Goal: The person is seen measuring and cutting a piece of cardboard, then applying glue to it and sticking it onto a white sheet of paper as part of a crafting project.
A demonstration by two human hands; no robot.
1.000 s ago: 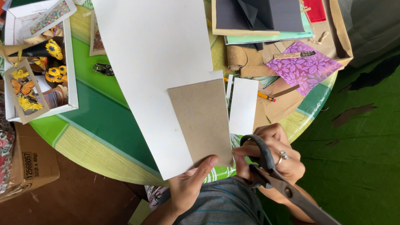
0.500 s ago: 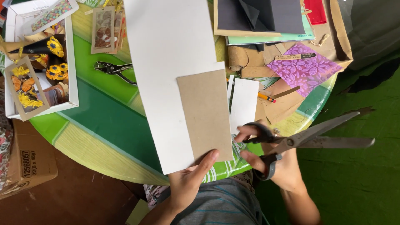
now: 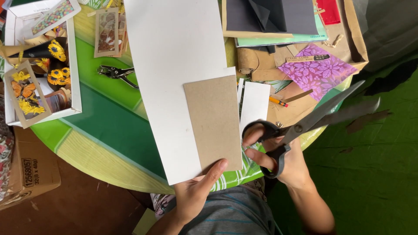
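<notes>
Head view: the left hand pins one brown rectangular cardboard piece onto one large white paper sheet, thumb on top, fingers clamped on the lower edge of both, above the round green striped worktop. The right hand holds one pair of black-handled scissors, fingers closed through the loops, blades spread wide and pointing right, just beside the cardboard. One small white card lies between them. Also on the worktop: one metal hole punch, one orange pencil, one purple leaf-patterned sheet, one white box of sunflower decorations.
</notes>
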